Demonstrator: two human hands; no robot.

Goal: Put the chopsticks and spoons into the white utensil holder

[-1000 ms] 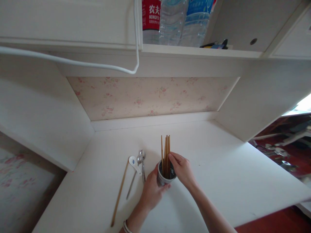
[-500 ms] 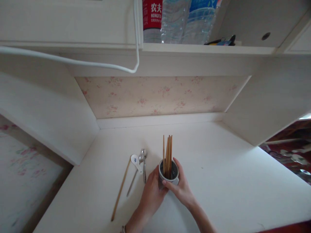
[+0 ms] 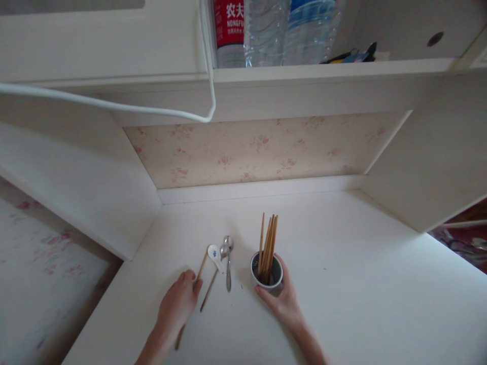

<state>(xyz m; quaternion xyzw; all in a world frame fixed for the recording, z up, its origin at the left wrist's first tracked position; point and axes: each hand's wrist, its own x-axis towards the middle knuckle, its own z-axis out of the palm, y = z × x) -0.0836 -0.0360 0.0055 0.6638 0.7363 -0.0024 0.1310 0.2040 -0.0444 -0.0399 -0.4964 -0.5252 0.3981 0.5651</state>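
My right hand (image 3: 283, 304) is closed around the side of a grey cup (image 3: 255, 276) with a pale rim. Several wooden chopsticks (image 3: 269, 248) stand in the cup, leaning slightly right. To the left, my left hand (image 3: 178, 299) has its thumb and fingers closed on a single wooden chopstick (image 3: 202, 264) that lies slantwise on the table. A white spoon (image 3: 215, 257) with a blue mark touches or nearly touches that chopstick's upper end. Two metal spoons (image 3: 229, 276) lie beside it with their bowls close together; one has a long thin handle (image 3: 208, 293) partly beneath the white spoon.
The white tabletop (image 3: 353, 284) runs between side panels (image 3: 429, 152). Above it hangs a shelf (image 3: 323, 71) with plastic bottles (image 3: 266, 35). A white cable (image 3: 133, 108) droops across the upper left. Floral wallpaper (image 3: 243, 152) covers the back.
My left hand has let go of the cup and moved left to the lone chopstick. My right hand still holds the cup. The view has shifted slightly.
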